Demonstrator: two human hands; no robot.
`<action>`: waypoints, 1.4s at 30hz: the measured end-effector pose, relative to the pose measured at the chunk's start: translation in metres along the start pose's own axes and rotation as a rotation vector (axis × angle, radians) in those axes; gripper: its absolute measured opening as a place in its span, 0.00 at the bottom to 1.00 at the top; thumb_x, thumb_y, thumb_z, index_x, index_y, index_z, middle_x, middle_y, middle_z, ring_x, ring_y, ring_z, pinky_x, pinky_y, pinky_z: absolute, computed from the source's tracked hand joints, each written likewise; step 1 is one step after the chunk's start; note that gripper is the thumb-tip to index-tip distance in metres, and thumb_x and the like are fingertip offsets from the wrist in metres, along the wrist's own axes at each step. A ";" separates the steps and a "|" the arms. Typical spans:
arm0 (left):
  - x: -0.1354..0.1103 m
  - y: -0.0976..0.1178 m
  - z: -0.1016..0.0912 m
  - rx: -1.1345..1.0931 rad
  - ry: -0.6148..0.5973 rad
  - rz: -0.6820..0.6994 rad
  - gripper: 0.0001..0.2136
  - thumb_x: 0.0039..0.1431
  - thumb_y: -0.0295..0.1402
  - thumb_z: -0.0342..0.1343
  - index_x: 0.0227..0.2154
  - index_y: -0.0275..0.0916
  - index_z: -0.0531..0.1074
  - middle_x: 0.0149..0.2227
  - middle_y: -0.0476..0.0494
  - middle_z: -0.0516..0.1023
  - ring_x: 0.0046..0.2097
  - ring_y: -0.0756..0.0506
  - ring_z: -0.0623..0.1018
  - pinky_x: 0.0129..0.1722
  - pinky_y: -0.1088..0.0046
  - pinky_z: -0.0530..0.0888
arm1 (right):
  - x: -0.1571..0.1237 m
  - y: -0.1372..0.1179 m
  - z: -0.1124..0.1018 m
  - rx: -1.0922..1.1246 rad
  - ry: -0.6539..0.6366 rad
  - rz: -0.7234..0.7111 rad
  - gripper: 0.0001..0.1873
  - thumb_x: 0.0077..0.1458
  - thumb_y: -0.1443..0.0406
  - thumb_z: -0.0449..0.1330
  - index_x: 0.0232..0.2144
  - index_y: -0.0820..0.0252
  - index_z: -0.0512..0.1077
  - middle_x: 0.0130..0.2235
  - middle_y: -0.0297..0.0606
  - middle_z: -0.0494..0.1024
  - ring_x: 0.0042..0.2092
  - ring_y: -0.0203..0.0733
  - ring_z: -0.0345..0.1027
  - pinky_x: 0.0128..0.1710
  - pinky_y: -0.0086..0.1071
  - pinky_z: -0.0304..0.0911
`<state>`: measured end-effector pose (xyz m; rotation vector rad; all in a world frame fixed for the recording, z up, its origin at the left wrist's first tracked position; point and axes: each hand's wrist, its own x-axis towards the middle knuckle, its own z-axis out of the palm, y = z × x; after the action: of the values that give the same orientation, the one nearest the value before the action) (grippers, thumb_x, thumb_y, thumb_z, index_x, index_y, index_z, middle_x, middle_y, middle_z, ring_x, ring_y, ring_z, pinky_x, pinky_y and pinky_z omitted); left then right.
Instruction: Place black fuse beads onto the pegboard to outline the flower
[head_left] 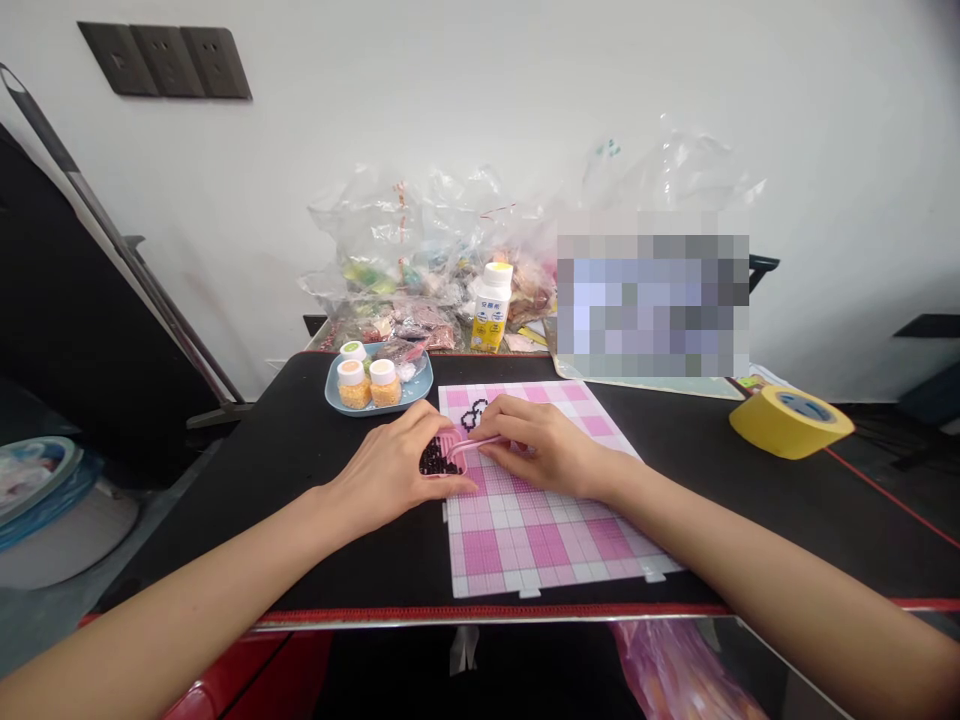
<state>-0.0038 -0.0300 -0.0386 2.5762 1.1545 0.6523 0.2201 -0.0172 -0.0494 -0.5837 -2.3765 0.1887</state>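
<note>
A pink-and-white checked pegboard (540, 520) lies on the black table (300, 450). A few black beads (474, 412) form a small outline near its far edge. My left hand (394, 470) curls around a small pink tray of black beads (441, 460) at the board's left side. My right hand (544, 445) rests on the board and pinches pink tweezers (472, 443), whose tips point into the tray.
A blue plate (416, 392) with three small bead jars stands behind the board. Clear plastic bags (420, 260) and a white bottle (491, 305) sit at the back. A yellow tape roll (789, 420) lies at right. The table's red front edge runs near me.
</note>
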 end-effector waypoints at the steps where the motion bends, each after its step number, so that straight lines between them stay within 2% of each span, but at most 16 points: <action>1: 0.000 0.000 0.000 0.000 0.001 0.000 0.27 0.51 0.56 0.54 0.44 0.39 0.67 0.40 0.45 0.69 0.39 0.43 0.74 0.41 0.61 0.72 | 0.000 0.000 0.000 0.000 0.000 -0.001 0.09 0.60 0.66 0.54 0.40 0.62 0.71 0.37 0.41 0.72 0.35 0.36 0.68 0.34 0.30 0.66; 17: 0.000 0.002 -0.002 -0.008 -0.012 -0.017 0.26 0.51 0.55 0.55 0.43 0.39 0.68 0.41 0.44 0.70 0.39 0.43 0.74 0.40 0.62 0.72 | 0.000 -0.001 0.001 -0.032 -0.017 0.000 0.09 0.61 0.65 0.53 0.40 0.62 0.71 0.37 0.41 0.72 0.35 0.36 0.68 0.33 0.31 0.66; 22: 0.000 0.003 -0.003 0.001 -0.019 -0.018 0.26 0.51 0.55 0.55 0.43 0.38 0.68 0.41 0.44 0.70 0.39 0.42 0.74 0.39 0.63 0.72 | 0.000 0.000 0.000 -0.011 0.015 0.011 0.08 0.61 0.66 0.53 0.40 0.62 0.71 0.36 0.40 0.72 0.34 0.35 0.66 0.31 0.30 0.65; 31: 0.001 0.002 -0.003 0.009 -0.038 -0.031 0.26 0.51 0.56 0.54 0.44 0.39 0.67 0.41 0.44 0.69 0.39 0.43 0.74 0.42 0.61 0.72 | 0.000 0.001 -0.003 -0.011 0.014 0.026 0.08 0.61 0.66 0.53 0.39 0.61 0.71 0.36 0.40 0.72 0.34 0.36 0.67 0.32 0.30 0.66; 42: 0.000 0.000 -0.003 -0.013 -0.031 -0.015 0.25 0.51 0.56 0.54 0.43 0.41 0.68 0.42 0.44 0.69 0.39 0.43 0.74 0.42 0.61 0.72 | 0.000 0.003 -0.015 -0.062 0.046 0.056 0.09 0.61 0.66 0.51 0.38 0.62 0.71 0.35 0.41 0.73 0.35 0.38 0.68 0.34 0.33 0.67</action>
<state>-0.0051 -0.0299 -0.0364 2.5553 1.1554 0.6121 0.2311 -0.0145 -0.0384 -0.6770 -2.3300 0.1252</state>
